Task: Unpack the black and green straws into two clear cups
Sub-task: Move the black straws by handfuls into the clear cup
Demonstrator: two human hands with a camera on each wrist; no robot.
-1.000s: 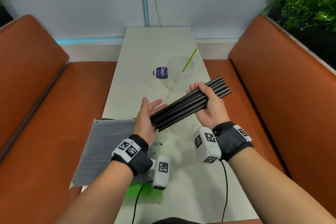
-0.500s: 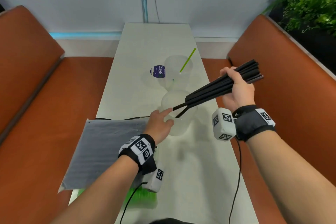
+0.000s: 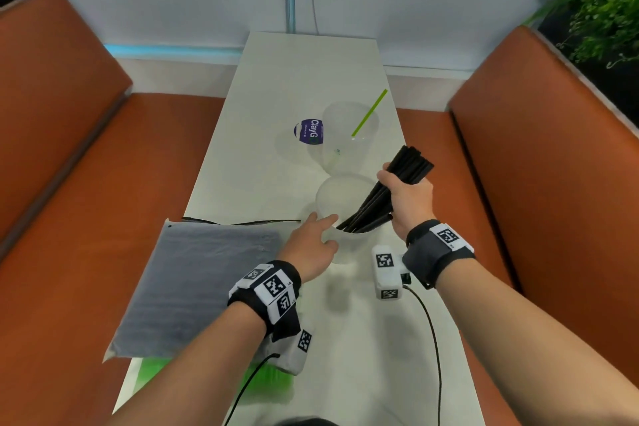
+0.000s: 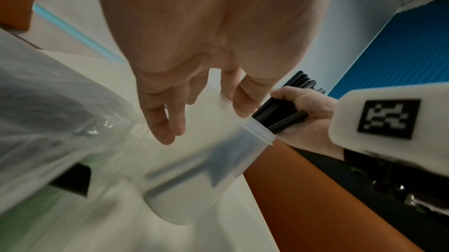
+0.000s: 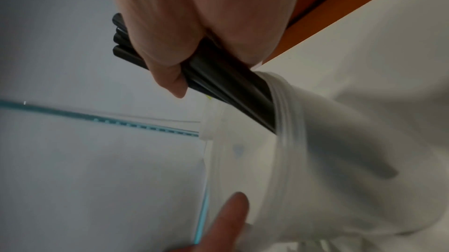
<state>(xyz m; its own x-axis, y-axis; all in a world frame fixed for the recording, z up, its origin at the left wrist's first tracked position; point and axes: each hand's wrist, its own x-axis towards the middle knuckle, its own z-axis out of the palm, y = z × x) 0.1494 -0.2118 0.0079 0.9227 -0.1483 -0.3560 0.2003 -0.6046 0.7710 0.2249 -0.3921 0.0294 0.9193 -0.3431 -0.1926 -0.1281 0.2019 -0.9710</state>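
My right hand point(image 3: 404, 195) grips a bundle of black straws point(image 3: 411, 162) and holds it tilted, upper ends up and to the right. The lower ends sit inside the near clear cup point(image 3: 340, 190), which stands on the white table point(image 3: 301, 73). My left hand point(image 3: 328, 233) touches this cup's near left side with fairly straight fingers, thumb at the rim point(image 4: 243, 102). In the right wrist view the black straws point(image 5: 228, 83) pass over the cup's rim point(image 5: 289, 114). Behind it stands a second clear cup point(image 3: 345, 152) with one green straw point(image 3: 369, 113) leaning in it.
A grey plastic bag point(image 3: 200, 287) lies on the table's left near part. A pack of green straws point(image 3: 269, 382) lies under my left wrist at the near edge. A lid with a purple sticker point(image 3: 309, 132) sits left of the far cup. Orange bench seats point(image 3: 86, 218) flank the table.
My left hand let go of the black bundle and went to the near cup. My right hand swung the bundle upright and lowered its ends into that cup.
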